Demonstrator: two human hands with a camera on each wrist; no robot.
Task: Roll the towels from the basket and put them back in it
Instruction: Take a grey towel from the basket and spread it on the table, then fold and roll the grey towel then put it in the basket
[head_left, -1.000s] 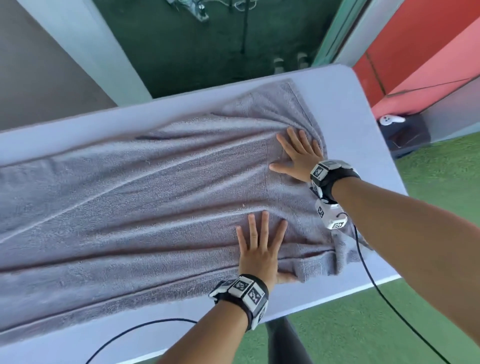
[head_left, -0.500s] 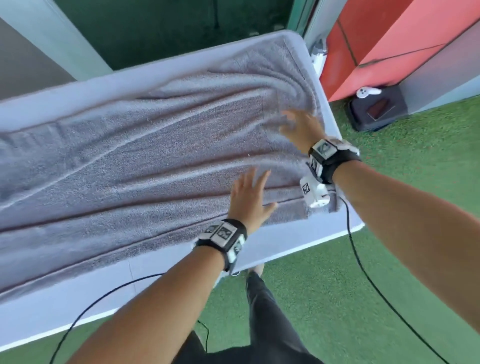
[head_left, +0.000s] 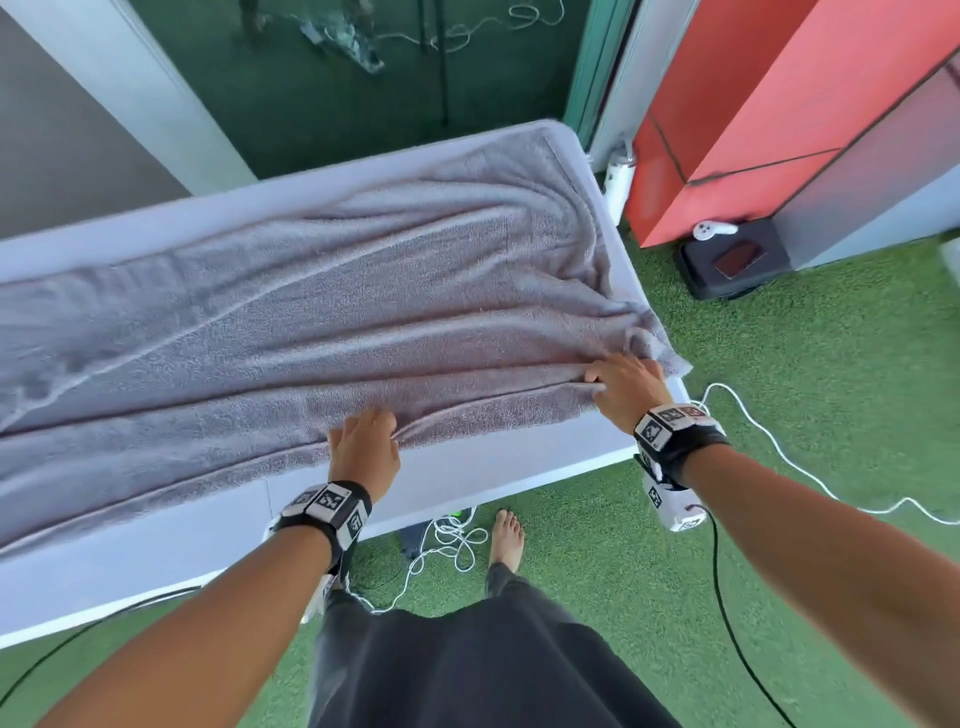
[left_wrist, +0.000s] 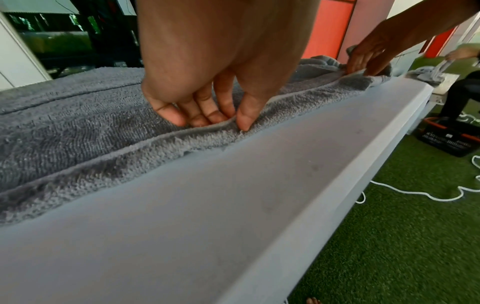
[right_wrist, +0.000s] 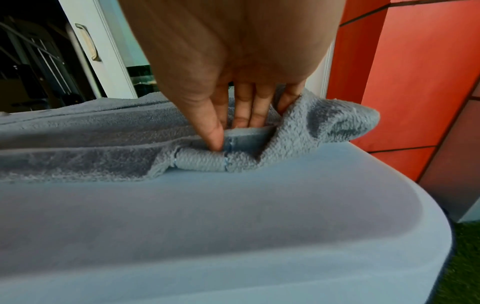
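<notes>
Under both hands, towel (head_left: 291, 322) edge pinched

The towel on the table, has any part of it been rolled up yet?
No, the towel lies spread out and wrinkled across the table, with the left hand and right hand only pinching its near edge.

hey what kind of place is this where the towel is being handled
Probably a patio or semi-outdoor room set up for recording: green artificial turf, a white folding table, loose cables across the floor, and red wall panels.
</notes>
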